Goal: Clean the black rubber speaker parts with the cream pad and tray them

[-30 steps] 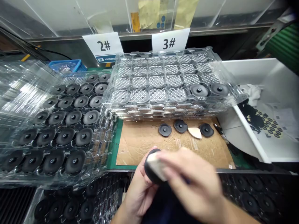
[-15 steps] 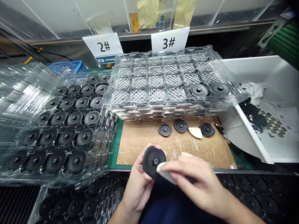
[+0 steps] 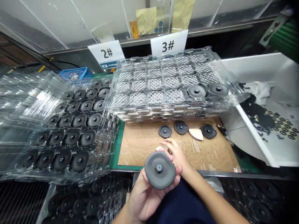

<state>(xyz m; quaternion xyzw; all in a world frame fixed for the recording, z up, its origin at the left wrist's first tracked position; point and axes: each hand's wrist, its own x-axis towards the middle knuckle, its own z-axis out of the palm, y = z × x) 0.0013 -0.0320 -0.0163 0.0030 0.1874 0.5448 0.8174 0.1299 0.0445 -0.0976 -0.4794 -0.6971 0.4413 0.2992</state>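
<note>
My left hand (image 3: 149,196) is closed around a black rounded disc (image 3: 161,179) with a small raised hub in its middle, the hub side facing up toward me. Just beyond the disc, low over the cardboard, is my right hand (image 3: 178,155), partly hidden by it. Its fingers are on a cream-coloured, flat pad (image 3: 158,148), of which only one end shows. Farther up the cardboard lie several like discs: one black disc (image 3: 165,131) at left, another disc (image 3: 181,127) beside it, and a third disc (image 3: 208,131) at right. A cream pointed pad (image 3: 196,134) rests between the latter two.
A stack of clear trays (image 3: 140,107) stands behind the cardboard sheet (image 3: 135,146), two discs in its front-right pockets. At left, another clear tray (image 3: 67,172) holds rows of discs. A white bin (image 3: 254,135) with black scraps is at right; a blue basket (image 3: 87,73) sits behind.
My right hand has moved forward and left with the cream pad, away from the disc's face to behind it. My left hand has brought the disc nearer and turned its face up.
</note>
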